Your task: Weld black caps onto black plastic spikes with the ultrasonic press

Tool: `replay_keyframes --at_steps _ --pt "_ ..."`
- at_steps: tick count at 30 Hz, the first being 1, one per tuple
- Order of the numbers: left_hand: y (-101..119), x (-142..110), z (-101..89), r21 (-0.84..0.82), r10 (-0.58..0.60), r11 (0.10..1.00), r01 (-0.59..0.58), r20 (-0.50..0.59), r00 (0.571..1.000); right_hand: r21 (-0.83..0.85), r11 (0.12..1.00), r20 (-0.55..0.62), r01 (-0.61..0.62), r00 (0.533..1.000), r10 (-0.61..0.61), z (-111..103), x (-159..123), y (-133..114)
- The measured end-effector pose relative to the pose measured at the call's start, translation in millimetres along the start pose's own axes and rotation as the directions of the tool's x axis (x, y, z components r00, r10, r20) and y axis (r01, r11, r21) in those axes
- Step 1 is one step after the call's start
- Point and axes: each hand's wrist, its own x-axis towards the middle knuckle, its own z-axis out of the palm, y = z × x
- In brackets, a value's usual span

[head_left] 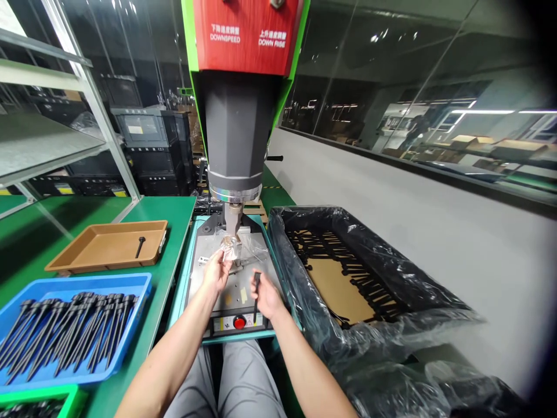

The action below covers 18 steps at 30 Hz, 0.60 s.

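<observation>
A welding press with a metal horn stands before me, its tip just above a fixture wrapped in crinkled clear plastic film. My left hand reaches up to that film, fingertips pinched at its lower edge; whatever lies between them is hidden. Over the metal base plate, my right hand grips a thin black rod with a thicker head, head up and shaft pointing down. A red button sits on the front panel below the hands.
Left, on the green table, a blue tray holds many similar black rods. Behind it, a brown tray holds one. A green bin is at the lower left. Right, a film-lined box contains layered rods and cardboard.
</observation>
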Motion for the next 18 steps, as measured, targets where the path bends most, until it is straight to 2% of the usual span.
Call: replay_keyframes --at_steps 3,5,11,15,18 --pt "2 -3 2.5 0.006 -0.001 1.0 0.001 0.023 1.0 -0.193 0.96 0.089 -0.203 0.971 0.223 15 -4 21" --pt "4 -4 4.1 0.014 -0.015 1.0 0.015 0.035 0.999 -0.279 0.934 0.074 -0.224 0.964 0.254 27 4 31" --pt "9 -4 9.0 0.042 -0.044 0.998 0.042 0.05 0.998 -0.321 0.947 0.05 0.018 0.999 -0.002 58 53 38" --pt "11 -3 10.5 0.072 -0.025 0.997 0.02 0.066 0.997 -0.387 0.907 0.083 0.164 0.986 -0.144 71 67 41" --pt "13 -2 8.1 0.113 0.011 0.993 -0.021 0.086 0.996 -0.436 0.859 0.076 0.269 0.962 -0.263 73 72 38"
